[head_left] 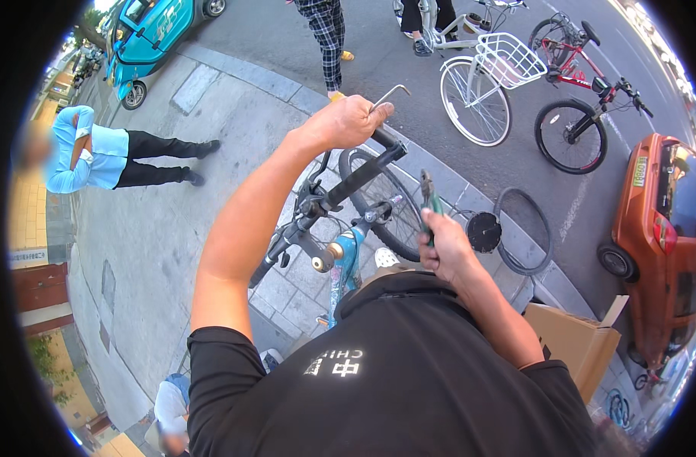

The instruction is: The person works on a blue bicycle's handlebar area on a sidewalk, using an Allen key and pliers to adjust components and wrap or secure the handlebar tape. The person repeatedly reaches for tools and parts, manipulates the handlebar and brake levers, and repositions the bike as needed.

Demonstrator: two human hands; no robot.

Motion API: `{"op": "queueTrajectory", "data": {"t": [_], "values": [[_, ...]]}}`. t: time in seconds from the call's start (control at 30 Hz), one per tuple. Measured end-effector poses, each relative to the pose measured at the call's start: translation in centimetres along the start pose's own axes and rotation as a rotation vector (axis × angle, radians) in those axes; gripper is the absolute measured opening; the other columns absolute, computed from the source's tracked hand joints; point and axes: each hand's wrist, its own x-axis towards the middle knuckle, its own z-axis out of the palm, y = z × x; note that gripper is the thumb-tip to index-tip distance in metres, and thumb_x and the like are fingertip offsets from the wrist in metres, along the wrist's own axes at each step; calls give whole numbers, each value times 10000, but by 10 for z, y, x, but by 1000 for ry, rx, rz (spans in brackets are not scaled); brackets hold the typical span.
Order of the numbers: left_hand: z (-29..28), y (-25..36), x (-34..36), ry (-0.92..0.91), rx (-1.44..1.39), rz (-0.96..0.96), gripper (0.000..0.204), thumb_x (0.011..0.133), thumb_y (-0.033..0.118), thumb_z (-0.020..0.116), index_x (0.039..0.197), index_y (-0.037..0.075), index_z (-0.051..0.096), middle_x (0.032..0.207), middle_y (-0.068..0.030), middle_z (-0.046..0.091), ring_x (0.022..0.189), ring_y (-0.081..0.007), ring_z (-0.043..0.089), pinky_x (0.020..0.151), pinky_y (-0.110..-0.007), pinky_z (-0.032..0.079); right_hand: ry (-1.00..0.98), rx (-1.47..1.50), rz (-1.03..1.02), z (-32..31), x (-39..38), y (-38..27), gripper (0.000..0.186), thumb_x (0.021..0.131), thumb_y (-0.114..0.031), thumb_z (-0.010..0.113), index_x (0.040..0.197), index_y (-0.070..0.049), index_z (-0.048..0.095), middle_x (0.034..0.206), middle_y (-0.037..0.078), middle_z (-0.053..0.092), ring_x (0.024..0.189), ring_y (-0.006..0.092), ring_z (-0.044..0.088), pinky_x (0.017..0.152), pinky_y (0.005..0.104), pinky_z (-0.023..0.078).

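Note:
My left hand (352, 122) is raised beyond the bicycle's handlebar end, its fingers closed round a bent metal hex key (394, 93) whose short end sticks out to the right. Below it is the black handlebar (353, 181) of a blue-framed bicycle (348, 255), turned lengthwise away from me. On the right, my right hand (448, 247) grips a pair of pliers (429, 190) with green handles, jaws pointing up. The pliers are apart from the bicycle, to the right of its wheel (397, 206). Part of the frame is hidden by my black shirt.
A loose black tyre (546, 251) lies by the kerb beside a round black object (483, 231). Nearer stands a cardboard box (572, 339). Beyond are a white bicycle (477, 99), a red bicycle (572, 137) and an orange car (660, 244). A person in light blue (104, 148) stands left.

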Motion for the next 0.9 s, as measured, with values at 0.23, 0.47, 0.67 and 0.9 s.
{"op": "queueTrajectory", "data": {"t": [0.23, 0.47, 0.67, 0.9], "values": [[0, -15, 11, -81, -18, 19, 657, 1122, 582, 589, 924, -9, 796, 714, -113, 677, 723, -207, 610, 723, -400, 524, -102, -314, -196, -20, -7, -6, 229, 1128, -336, 605, 1008, -179, 491, 766, -38, 480, 516, 51, 369, 442, 271, 299], [-13, -11, -14, -45, 6, -131, 611, 1140, 543, 541, 994, 16, 814, 789, -165, 744, 757, -226, 677, 759, -413, 559, -139, -869, -438, -52, 3, -26, 292, 1091, -352, 645, 1123, -62, 620, 879, 54, 641, 816, 142, 625, 743, 353, 523], [-13, 16, -11, 121, -361, -308, 632, 1164, 535, 506, 959, 16, 802, 801, -64, 736, 786, -157, 673, 769, -357, 555, -203, -925, -667, -92, 27, -96, 652, 1053, -311, 697, 1505, 51, 396, 1043, 203, 736, 963, 325, 748, 919, 427, 566], [36, 22, -7, 567, -948, -517, 622, 1154, 542, 520, 999, -25, 724, 886, -105, 704, 683, -208, 695, 673, -376, 593, -284, -1003, -714, -112, 106, -185, 509, 1023, -315, 682, 1396, 11, 564, 956, 160, 722, 939, 330, 730, 892, 439, 559]]}}
